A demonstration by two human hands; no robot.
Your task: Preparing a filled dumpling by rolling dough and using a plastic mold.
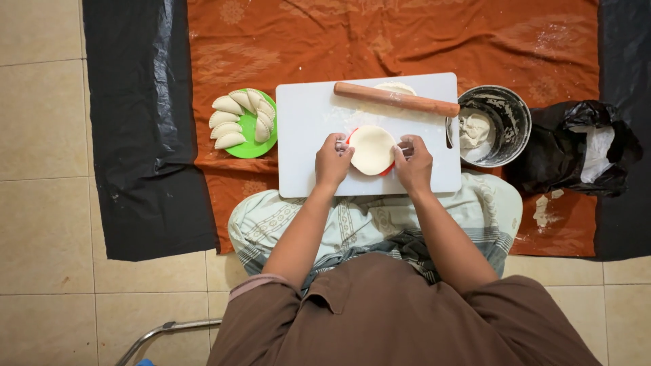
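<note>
A person's brown shirt (400, 318) fills the bottom of the view, with both bare forearms reaching forward over a pale patterned cloth (488, 210) across the lap. The left hand (332, 163) and right hand (413, 164) rest on a white board (305, 135), one on each side of a round dough disc (371, 149). The disc lies on a red mould (388, 170), of which only slivers show at its edges. Each hand's fingers are curled and pinch the rim of the mould at the disc's side.

Beyond the disc, a wooden rolling pin (397, 99) lies slantwise across the board's far edge, partly over another flat piece of dough (395, 87). Left of the board, a green plate (249, 129) holds folded half-moon dumplings (227, 122). Right of the board stands a metal bowl (505, 112) with a lump of dough inside, and beside it a crumpled black bag (576, 146). Everything sits on an orange cloth (407, 41) over black plastic sheet (135, 122) on a tiled floor (41, 203).
</note>
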